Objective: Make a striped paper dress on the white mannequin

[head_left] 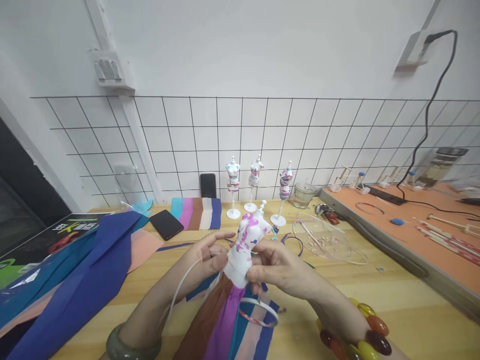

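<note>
Holding the small mannequin (247, 245) in front of me, I have my right hand (277, 265) clamped on its waist, thumb to the front. My left hand (210, 255) is just beside its other side, fingers spread and thumb close to the body — whether that thumb presses on it, I cannot tell. So the mannequin lies between my hands, its long axis tilted, neck up and to the right, the right hand having the surer hold.

From its lower end the colored strips (225, 325) hang toward me: brown, purple, teal, pink and blue, thin, matte and creased — cloth or paper, I cannot say. The body is smooth, hard-looking and white, blotched with purple, and narrow at the waist. A white band (258, 302) curls stiffly in front of the strips, and a thin strand (182, 285) arcs below my left hand.
</note>
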`<state>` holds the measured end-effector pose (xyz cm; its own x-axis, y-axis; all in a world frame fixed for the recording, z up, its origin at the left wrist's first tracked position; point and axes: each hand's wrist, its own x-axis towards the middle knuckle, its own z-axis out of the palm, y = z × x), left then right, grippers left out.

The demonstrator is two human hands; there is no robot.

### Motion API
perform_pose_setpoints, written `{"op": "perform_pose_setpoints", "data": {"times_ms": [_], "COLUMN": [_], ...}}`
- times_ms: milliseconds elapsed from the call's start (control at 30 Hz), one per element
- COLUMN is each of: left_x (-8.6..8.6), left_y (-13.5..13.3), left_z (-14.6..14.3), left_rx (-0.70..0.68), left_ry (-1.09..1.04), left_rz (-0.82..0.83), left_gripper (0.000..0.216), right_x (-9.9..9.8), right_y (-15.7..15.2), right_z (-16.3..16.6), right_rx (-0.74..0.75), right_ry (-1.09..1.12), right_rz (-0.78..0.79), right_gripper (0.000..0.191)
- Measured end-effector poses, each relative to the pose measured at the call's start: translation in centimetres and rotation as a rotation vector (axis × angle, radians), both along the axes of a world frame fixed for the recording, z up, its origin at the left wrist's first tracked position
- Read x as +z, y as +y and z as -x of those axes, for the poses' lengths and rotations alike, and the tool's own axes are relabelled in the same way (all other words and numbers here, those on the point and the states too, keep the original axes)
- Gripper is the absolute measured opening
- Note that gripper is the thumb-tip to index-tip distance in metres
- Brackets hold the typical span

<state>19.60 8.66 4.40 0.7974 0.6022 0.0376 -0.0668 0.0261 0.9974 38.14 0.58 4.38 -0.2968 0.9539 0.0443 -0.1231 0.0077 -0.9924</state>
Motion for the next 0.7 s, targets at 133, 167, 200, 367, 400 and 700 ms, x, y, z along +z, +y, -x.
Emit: {"op": "perform_pose_setpoints", "data": {"times_ms": [133,167,200,367,400,700], "left_x": [0.5,0.6,0.6,0.9,1.0,1.9], "left_y": [0.4,0.4,0.5,-0.1,-0.3,-3.0], "left_z": [0.3,0.4,0.4,0.6,0.6,0.0], "left_rx": [0.197,0.229,0.256,0.422,0.431,0.156], "left_ry": [0.043,0.058,0.075,0.112,0.091,0.129], "left_rz": [-0.208,-0.258,-0.300,-0.477,-0.495,-0.776], "left_gripper": [0.024,0.024,0.026,0.028,0.028,0.023], "right_x": [0.0,0.0,-0.1,-1.0,-1.2,-1.6], "right_y": [0.1,0.1,0.2,0.8,1.0,1.9], "right_z": [0.0,0.0,0.0,0.1,0.1,-0.2], "right_rx": [-0.045,-0.059,-0.074,-0.197,-0.227,-0.357], "right_ry": [-0.066,-0.090,-0.111,-0.165,-0.170,-0.071], "right_rz": [-0.018,-0.028,-0.036,-0.067,-0.085,-0.135], "right_gripper": [0.025,0.025,0.025,0.030,0.030,0.032]}}
